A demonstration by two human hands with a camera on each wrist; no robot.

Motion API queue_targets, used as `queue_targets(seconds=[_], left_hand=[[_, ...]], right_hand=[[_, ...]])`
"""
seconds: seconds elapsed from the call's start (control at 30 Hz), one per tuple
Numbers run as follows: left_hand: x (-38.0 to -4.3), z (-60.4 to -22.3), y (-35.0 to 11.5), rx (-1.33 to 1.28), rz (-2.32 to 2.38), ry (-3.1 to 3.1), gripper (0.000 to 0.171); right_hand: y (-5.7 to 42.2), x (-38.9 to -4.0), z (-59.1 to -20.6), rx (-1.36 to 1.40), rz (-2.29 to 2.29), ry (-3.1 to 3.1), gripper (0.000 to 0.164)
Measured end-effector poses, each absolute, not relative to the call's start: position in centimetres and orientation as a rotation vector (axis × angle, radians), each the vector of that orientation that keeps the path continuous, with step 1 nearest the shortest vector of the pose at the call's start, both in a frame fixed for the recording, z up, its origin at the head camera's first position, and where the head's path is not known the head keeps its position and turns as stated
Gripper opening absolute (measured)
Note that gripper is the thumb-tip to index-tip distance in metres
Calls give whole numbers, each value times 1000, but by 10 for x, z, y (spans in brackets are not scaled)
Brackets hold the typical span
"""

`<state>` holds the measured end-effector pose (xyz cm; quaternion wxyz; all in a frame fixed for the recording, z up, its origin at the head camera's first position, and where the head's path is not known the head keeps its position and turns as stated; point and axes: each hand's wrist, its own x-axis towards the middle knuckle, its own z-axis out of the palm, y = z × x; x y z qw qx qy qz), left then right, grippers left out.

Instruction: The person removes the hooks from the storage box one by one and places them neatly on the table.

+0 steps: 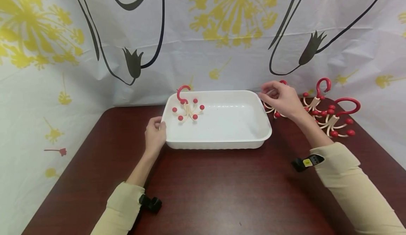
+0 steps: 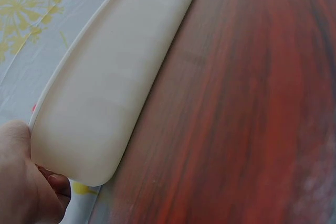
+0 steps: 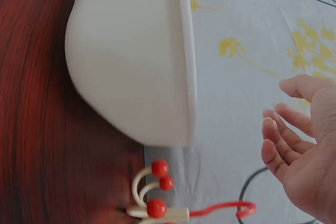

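A white rectangular tray [image 1: 219, 145] sits toward the back of the table. My left hand [image 1: 155, 136] grips its left end, thumb at the rim and fingers curled beneath, as the left wrist view shows. Inside the tray, at its left side, stands a multi-arm hanging hook [image 1: 188, 112] with a red top hook and red ball tips. My right hand [image 1: 282, 99] is raised just beyond the tray's right end, fingers loosely bent and holding nothing. Partly hidden behind it is another such hook [image 1: 276, 114]; in the right wrist view this hook [image 3: 181, 213] lies apart from the fingers.
More of these hooks, a far one [image 1: 314, 103] and a nearer one [image 1: 331, 121], stand close together right of my right hand. A patterned white cloth [image 1: 203, 62] hangs behind the dark reddish wooden table [image 1: 222, 189].
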<state>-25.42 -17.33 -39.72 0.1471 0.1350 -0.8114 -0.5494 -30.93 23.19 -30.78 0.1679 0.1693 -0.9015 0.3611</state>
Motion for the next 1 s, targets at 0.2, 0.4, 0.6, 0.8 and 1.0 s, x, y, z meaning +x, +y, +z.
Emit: queue_targets(seconds=[0.2, 0.4, 0.6, 0.8, 1.0], left_hand=[[-255, -398, -174, 389, -1585, -2332, 36], [-255, -398, -173, 386, -1590, -2335, 37], [-255, -398, -174, 381, -1583, -2340, 37], [-255, -398, -174, 384, -1590, -2348, 37], [-255, -397, -174, 374, -1592, -2348, 37]], right_hand=[[210, -316, -311, 534, 1055, -2589, 33], [189, -323, -314, 597, 1072, -2598, 33], [166, -327, -318, 677, 1101, -2618, 33], [138, -333, -319, 720, 1131, -2614, 34], [113, -337, -316, 757, 1174, -2616, 33]])
